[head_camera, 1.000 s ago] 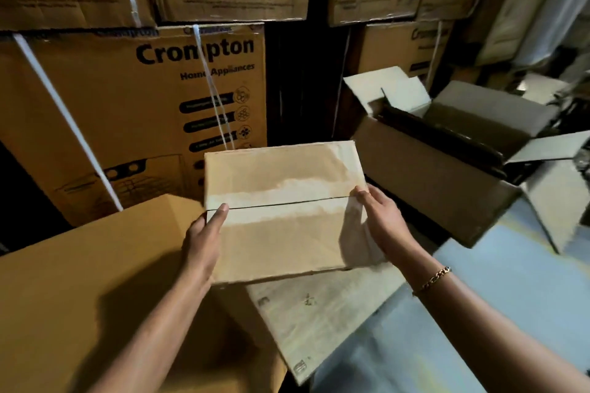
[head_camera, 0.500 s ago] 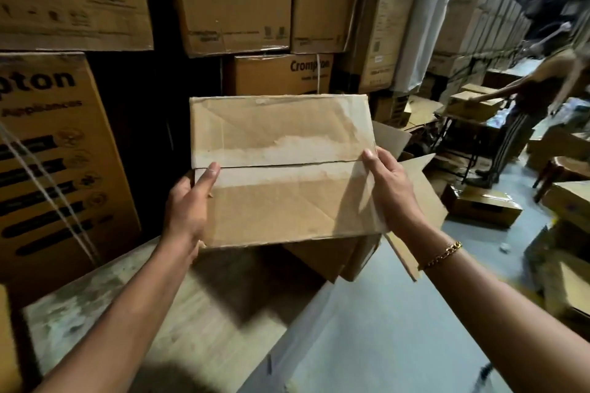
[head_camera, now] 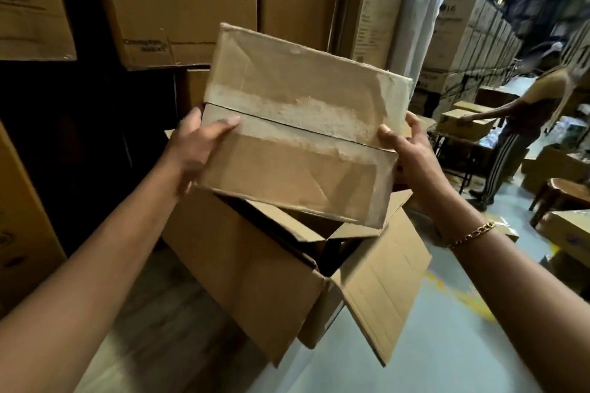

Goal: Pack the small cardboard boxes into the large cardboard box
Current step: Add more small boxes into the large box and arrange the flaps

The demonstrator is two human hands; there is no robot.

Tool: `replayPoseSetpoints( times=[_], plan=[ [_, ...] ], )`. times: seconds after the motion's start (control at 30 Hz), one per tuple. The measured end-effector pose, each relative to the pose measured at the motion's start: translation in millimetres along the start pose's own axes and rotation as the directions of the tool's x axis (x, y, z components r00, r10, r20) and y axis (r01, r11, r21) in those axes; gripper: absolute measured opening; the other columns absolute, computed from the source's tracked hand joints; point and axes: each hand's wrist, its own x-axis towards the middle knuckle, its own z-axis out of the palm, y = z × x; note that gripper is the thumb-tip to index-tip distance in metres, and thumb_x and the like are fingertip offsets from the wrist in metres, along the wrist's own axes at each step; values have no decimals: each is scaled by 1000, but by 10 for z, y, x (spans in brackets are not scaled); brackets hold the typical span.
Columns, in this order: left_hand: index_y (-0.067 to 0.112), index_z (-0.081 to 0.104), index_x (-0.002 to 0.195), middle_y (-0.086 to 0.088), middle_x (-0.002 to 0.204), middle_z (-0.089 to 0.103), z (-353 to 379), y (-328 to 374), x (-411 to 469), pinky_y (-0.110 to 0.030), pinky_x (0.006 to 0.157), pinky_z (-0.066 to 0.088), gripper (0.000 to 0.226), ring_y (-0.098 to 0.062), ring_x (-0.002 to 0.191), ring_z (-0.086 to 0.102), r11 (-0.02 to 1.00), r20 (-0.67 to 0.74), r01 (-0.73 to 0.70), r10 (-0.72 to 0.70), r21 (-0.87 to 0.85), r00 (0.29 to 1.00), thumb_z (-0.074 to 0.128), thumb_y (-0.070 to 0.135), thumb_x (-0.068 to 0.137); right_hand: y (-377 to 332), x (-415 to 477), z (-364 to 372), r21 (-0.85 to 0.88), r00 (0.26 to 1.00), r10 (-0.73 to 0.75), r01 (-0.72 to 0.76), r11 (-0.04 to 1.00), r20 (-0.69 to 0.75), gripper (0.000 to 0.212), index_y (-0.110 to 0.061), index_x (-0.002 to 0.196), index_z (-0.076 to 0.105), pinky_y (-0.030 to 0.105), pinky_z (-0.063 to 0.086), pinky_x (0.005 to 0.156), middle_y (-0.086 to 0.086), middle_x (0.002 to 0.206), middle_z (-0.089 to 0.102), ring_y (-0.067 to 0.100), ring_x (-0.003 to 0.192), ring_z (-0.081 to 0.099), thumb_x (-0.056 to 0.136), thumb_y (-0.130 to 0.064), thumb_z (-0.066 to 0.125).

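I hold a small cardboard box [head_camera: 297, 124] in the air with both hands. Its top shows a seam and torn tape marks. My left hand [head_camera: 194, 150] grips its left end, thumb on top. My right hand [head_camera: 412, 153] grips the right end, with a gold bracelet on that wrist. Directly below the small box stands the large cardboard box [head_camera: 242, 265], its flaps open and its inside dark. The small box hangs tilted over that opening, apart from it.
Tall stacks of cartons [head_camera: 178, 3] form a wall behind and to the left. A person [head_camera: 523, 124] stands at the right, handling a box on a table [head_camera: 463, 128]. More boxes and a wooden stool [head_camera: 562, 195] stand on the grey floor [head_camera: 415, 360] at right.
I turned right with the small box in both hands. It is now over the open large box, tilted down at the right. The large box has come into full view beneath it.
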Motion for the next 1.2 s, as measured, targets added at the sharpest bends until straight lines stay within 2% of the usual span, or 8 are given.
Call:
replayPoseSetpoints(
  times=[0.13, 0.27, 0.37, 0.5, 0.6, 0.8, 1.03, 1.2],
  plan=[
    [30, 57, 126, 4, 115, 70, 139, 80, 578, -31, 80, 55, 57, -17, 101, 69, 979, 186, -37, -1, 199, 983, 82, 34, 75, 90, 492, -205, -87, 1000, -3, 4, 996, 13, 86, -52, 147, 25, 48, 63, 71, -4, 129, 64, 22, 101, 73, 78, -56, 77],
    [24, 52, 132, 6, 114, 64, 480, -24, 1153, -28, 75, 52, 56, -15, 104, 63, 959, 174, -11, -39, 282, 984, 78, 29, 83, 265, 936, -331, -73, 994, 105, -102, 992, 36, 77, -46, 144, 31, 53, 61, 62, 0, 119, 68, 27, 87, 76, 82, -47, 78],
    [26, 49, 139, 0, 131, 58, 702, -194, 1479, -34, 88, 55, 84, -20, 113, 61, 920, 106, 27, -74, 390, 992, 80, 62, 71, 489, 1211, -371, -81, 985, 170, -168, 982, 22, 85, -45, 144, 32, 54, 62, 71, 3, 123, 66, 29, 98, 72, 76, -53, 82],
    [32, 55, 121, 0, 118, 63, 881, -396, 1766, -35, 79, 51, 53, -17, 94, 62, 860, 52, 56, -96, 508, 994, 74, 58, 79, 727, 1491, -330, -139, 971, 236, -227, 964, 51, 78, -35, 148, 32, 35, 58, 61, -8, 114, 60, 16, 95, 65, 84, -53, 74],
    [28, 56, 128, 0, 119, 61, 989, -555, 1842, -36, 82, 47, 58, -24, 103, 60, 785, 39, 81, -132, 614, 990, 71, 59, 82, 960, 1623, -302, -200, 945, 316, -295, 934, 80, 82, -31, 149, 29, 33, 55, 63, -6, 123, 55, 12, 94, 60, 84, -56, 72],
    [27, 58, 131, -4, 126, 65, 1029, -921, 1985, -40, 92, 50, 65, -27, 105, 62, 723, -27, 208, -253, 659, 967, 75, 58, 76, 1261, 1730, -221, -185, 836, 521, -492, 851, 172, 57, -31, 129, 33, 42, 63, 59, 3, 111, 59, 32, 97, 70, 89, -43, 72],
    [22, 43, 149, -10, 148, 49, 1018, -1271, 2347, -46, 105, 43, 92, -34, 126, 52, 640, -80, 269, -309, 720, 948, 74, 63, 73, 1441, 1876, -55, -134, 722, 647, -636, 760, 244, 64, -20, 140, 37, 46, 62, 62, 16, 125, 62, 31, 74, 76, 89, -40, 72],
    [17, 46, 147, -11, 148, 50, 1088, -1565, 2769, -44, 101, 44, 79, -35, 127, 51, 515, 27, 176, -362, 839, 932, 67, 60, 84, 1615, 1930, 52, -84, 604, 763, -768, 634, 230, 75, -11, 146, 38, 44, 62, 61, 24, 135, 58, 40, 86, 75, 88, -43, 70]
  ],
)
